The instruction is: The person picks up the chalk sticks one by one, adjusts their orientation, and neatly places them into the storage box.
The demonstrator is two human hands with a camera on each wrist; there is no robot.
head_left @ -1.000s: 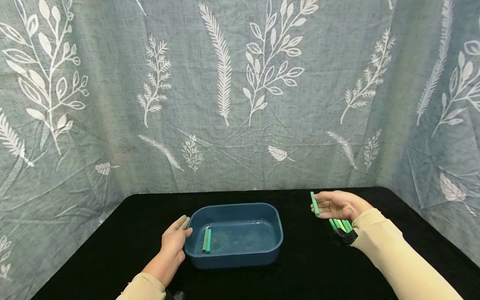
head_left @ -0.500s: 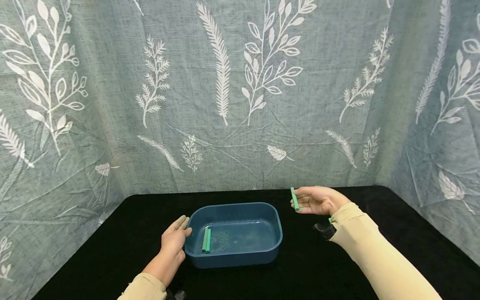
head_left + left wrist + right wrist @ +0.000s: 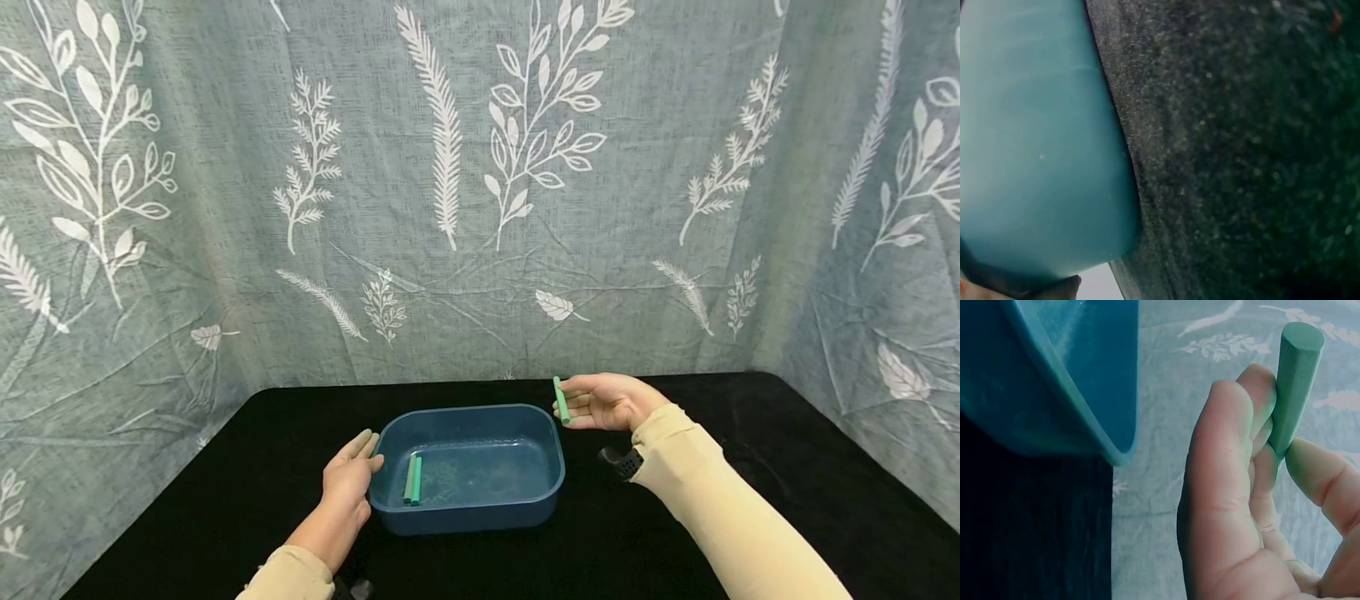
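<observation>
A green chalk stick (image 3: 562,400) is pinched between the thumb and fingertips of my right hand (image 3: 611,402), beside the right rim of a blue plastic basin (image 3: 468,521). In the right wrist view the chalk (image 3: 1297,381) points upward from the fingertips, which carry a green tint. Two more green chalk sticks (image 3: 413,481) lie side by side on the basin's floor at the left. My left hand (image 3: 347,473) rests against the basin's left side, fingers straight, thumb at the rim. The left wrist view shows mainly the basin's outer wall (image 3: 1041,156).
A black cloth (image 3: 300,442) covers the table under the basin. Behind and at both sides hangs a grey-green curtain (image 3: 465,325) with white leaf prints. The right sleeve (image 3: 720,500) covers the spot where several chalk sticks were visible earlier.
My right hand has moved left with the chalk, away from the chalk group at the right and up to the basin's right rim. The left hand and the basin have barely moved.
</observation>
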